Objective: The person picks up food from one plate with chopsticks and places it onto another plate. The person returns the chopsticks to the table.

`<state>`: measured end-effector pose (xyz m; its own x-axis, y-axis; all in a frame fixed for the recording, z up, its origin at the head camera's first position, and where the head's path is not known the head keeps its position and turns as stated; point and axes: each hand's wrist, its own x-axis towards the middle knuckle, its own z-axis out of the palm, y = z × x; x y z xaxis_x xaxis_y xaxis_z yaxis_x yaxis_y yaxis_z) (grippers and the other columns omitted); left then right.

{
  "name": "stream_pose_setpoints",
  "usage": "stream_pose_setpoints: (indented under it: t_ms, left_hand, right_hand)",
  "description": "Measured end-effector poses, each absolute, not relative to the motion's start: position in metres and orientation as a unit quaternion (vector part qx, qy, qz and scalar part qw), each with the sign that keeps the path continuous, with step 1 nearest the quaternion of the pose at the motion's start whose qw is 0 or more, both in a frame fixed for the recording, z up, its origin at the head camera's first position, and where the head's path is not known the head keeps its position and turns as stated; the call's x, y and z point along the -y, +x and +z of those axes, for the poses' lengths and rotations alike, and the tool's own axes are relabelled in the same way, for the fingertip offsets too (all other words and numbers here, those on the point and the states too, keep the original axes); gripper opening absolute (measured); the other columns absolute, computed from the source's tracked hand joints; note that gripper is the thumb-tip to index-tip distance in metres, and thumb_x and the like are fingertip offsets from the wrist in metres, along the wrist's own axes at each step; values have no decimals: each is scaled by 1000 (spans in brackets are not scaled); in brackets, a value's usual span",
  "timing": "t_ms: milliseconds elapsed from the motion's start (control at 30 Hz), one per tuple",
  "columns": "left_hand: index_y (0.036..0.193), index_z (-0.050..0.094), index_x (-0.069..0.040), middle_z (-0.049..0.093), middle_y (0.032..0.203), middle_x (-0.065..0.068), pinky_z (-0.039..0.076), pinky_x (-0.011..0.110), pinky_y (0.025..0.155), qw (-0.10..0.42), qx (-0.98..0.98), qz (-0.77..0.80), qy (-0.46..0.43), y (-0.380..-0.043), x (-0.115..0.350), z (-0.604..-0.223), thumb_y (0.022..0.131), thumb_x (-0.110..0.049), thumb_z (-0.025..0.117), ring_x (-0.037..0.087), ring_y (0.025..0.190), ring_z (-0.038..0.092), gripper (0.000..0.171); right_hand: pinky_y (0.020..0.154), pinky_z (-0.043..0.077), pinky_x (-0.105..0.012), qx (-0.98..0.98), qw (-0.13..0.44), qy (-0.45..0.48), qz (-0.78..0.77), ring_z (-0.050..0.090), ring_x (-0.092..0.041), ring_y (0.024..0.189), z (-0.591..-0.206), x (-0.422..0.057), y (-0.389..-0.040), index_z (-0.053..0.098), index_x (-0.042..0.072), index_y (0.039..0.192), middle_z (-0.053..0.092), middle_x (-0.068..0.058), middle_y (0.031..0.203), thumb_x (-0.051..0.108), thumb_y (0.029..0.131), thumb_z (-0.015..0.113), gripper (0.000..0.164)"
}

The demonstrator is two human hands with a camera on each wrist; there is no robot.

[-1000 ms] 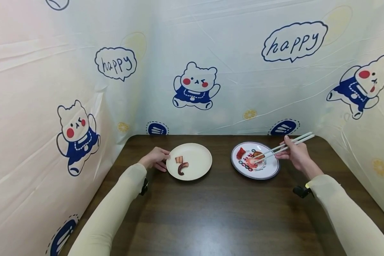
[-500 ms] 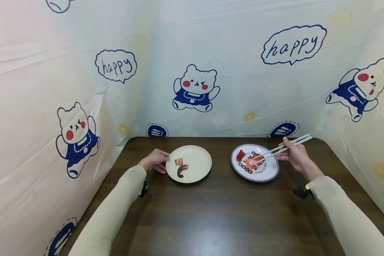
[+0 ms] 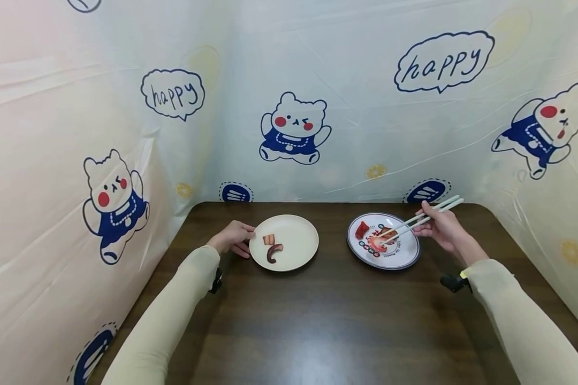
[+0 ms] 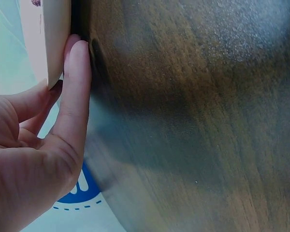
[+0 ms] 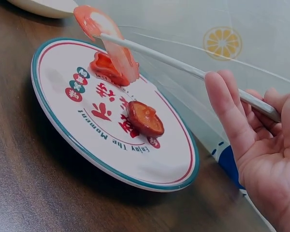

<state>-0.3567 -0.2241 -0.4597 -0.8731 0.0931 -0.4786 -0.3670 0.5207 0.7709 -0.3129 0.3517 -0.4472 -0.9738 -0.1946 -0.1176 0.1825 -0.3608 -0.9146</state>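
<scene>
My left hand (image 3: 231, 237) pinches the near-left rim of a cream plate (image 3: 298, 248), thumb on top and fingers beneath. Two small brown-and-pink food pieces lie on that plate: a striped square one (image 3: 268, 239) and a dark curved one (image 3: 272, 253). My right hand (image 3: 443, 229) holds a pair of pale chopsticks (image 5: 159, 59). Their tips grip a pinkish-red, translucent slice of food (image 5: 104, 29), which hangs over the white printed plate (image 5: 154, 176). On this plate sit a red folded piece (image 5: 106, 68) and a brown, mushroom-like round piece (image 5: 146, 118).
Both plates stand toward the far side of a dark wooden table (image 3: 318, 321), with a strip of tabletop between them. A pale curtain (image 3: 347, 107) with bear and "happy" prints rises behind the table and at both sides.
My right hand and the chopsticks have shifted slightly left, their back ends moving left most. The left hand keeps its hold on the cream plate; the head view bobs a little.
</scene>
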Motion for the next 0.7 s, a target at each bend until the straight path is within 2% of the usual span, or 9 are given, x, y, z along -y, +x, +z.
stream_pose_setpoints:
  t_ms: [200,700]
  left_hand:
    - [151,55,0,59,136,25,67,41,71,239,-839,483,-79,-355,225,-459,111,-13,55,26,75,73,42]
    - [151,55,0,60,134,24,67,41,70,239,-838,485,-78,-355,225,-458,111,-12,55,25,72,73,42]
  right_hand:
    - [67,67,-37,-540,117,-18,-833,75,-24,64,-447,-351,-313,69,-3,96,73,-16,76,25,115,45,41]
    - [67,67,-34,-535,138,-32,-833,75,-22,64,-442,-345,-319,69,-1,95,73,-15,77,23,116,42,42]
